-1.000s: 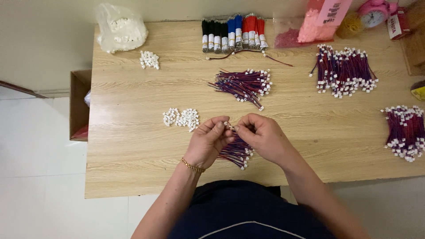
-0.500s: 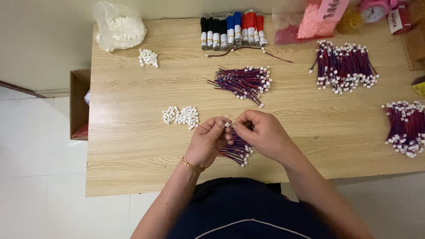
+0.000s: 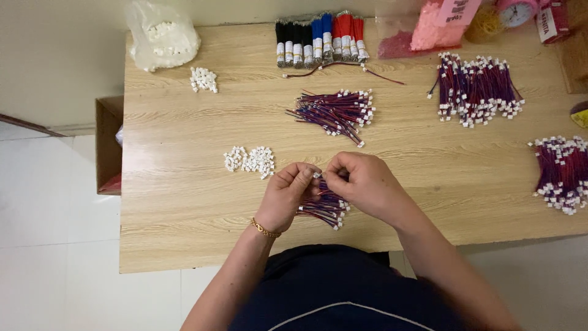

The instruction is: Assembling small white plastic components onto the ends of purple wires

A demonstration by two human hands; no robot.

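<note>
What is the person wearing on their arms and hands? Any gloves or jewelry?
No gloves and no sleeves reach the forearms. The left hand has a thin gold chain bracelet at the wrist. The right hand wears nothing that shows. A dark navy top covers the body below.

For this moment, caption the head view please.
Both hands pinch a small white connector above a red-blue wire bundle on the wooden table.

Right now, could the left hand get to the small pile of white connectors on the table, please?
Probably yes: the pile of white connectors lies just up and left of the left hand with bare table between; however, its fingers are pinching a small white connector.
</note>
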